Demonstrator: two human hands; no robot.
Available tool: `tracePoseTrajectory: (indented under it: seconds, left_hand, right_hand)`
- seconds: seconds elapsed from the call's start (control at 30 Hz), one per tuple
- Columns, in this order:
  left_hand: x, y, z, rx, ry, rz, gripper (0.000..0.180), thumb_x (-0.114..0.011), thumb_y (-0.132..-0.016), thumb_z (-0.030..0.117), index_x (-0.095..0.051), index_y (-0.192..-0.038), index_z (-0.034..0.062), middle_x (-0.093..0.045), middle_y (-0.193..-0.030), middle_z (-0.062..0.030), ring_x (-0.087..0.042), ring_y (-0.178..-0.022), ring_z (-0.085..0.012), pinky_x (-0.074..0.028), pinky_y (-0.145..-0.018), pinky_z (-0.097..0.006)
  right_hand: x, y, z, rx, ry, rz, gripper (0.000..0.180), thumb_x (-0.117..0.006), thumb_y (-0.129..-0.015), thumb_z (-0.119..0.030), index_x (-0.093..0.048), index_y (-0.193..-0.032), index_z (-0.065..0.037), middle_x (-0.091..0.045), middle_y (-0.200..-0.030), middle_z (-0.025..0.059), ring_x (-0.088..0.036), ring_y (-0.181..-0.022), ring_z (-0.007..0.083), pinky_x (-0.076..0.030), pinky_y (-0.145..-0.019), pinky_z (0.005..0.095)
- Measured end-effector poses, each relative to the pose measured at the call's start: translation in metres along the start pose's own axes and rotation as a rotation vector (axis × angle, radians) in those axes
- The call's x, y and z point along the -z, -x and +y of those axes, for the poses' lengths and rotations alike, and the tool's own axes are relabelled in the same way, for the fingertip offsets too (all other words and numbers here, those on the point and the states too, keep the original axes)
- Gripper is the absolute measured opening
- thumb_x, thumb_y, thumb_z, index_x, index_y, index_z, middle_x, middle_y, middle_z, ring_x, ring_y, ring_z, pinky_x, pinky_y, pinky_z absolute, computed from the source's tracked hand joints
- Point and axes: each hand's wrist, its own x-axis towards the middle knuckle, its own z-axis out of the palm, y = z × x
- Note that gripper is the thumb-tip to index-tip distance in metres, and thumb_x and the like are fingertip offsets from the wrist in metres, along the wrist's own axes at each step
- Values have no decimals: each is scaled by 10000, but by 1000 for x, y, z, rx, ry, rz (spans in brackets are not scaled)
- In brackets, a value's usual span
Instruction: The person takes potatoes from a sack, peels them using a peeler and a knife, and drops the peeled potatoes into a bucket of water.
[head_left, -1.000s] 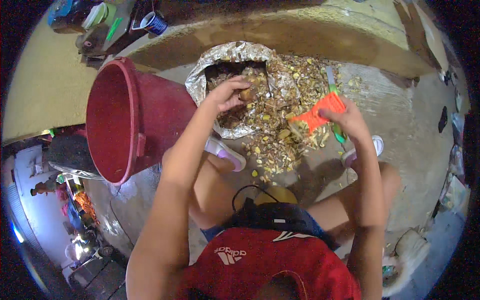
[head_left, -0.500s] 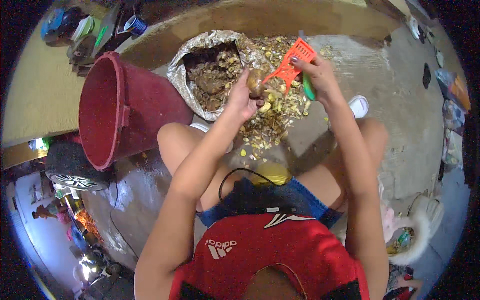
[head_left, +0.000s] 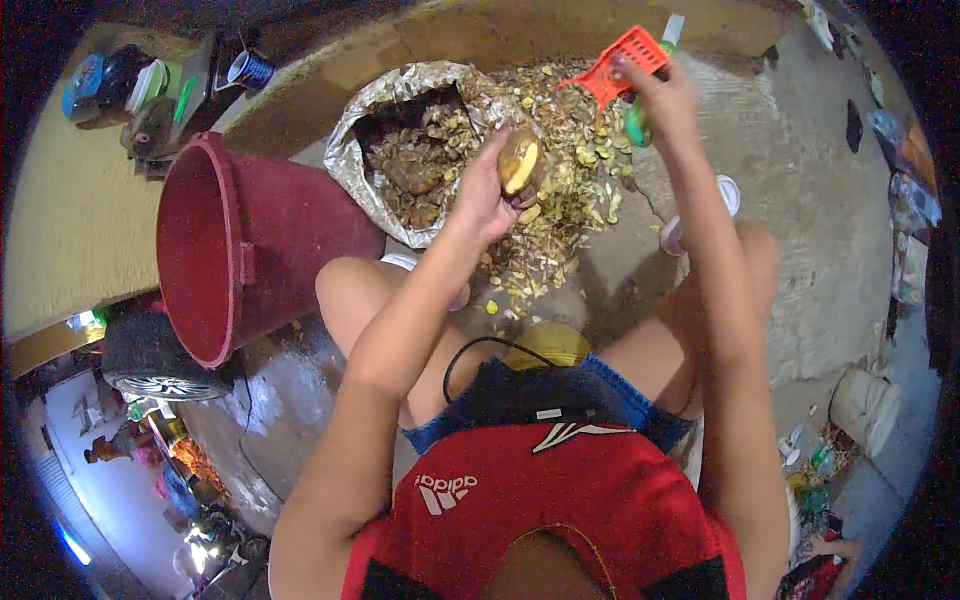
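Note:
My left hand [head_left: 487,192] grips a partly peeled potato [head_left: 519,161], yellow flesh showing, held above a heap of peelings [head_left: 565,190] on the concrete floor. My right hand [head_left: 665,95] is raised farther out and holds an orange peeler with a green handle [head_left: 627,58], apart from the potato. A crumpled silvery sack [head_left: 400,110] of brown unpeeled potatoes lies open just left of my left hand.
A large red bucket [head_left: 230,245] lies tilted at the left, next to the sack. A yellow stool [head_left: 548,343] shows between my knees. A low wall with cups and clutter [head_left: 150,85] runs along the top left. A white bucket [head_left: 865,405] stands at the right.
My left hand took a potato out of the sack and brought it over the peelings. My right hand lifted the peeler up and away to the right.

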Motion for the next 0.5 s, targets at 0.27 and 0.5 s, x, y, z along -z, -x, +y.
tracePoseTrajectory:
  seconds: [0.27,0.5]
  left_hand:
    - [-11,-2,2,66,146,64,390,-354,-852,355,-485,-1045,41,-573,-940,-103,-573,-797,-211,-484,-620,-318]
    - [-4,-4,1,59,133,91,395,-322,-862,383,-501,-1007,63,-577,-910,-89,-567,-778,-192,-466,-588,-307]
  right_hand:
    - [-25,37,-14,-233,-229,-355,221,-621,-727,-123,-566,-913,-20,-597,-794,39,-560,-691,97,-448,-608,224]
    - [-5,34,-34,214,118,-112,341,-672,-661,-287,-590,-860,-23,-563,-754,100,-553,-706,224,-424,-668,304]
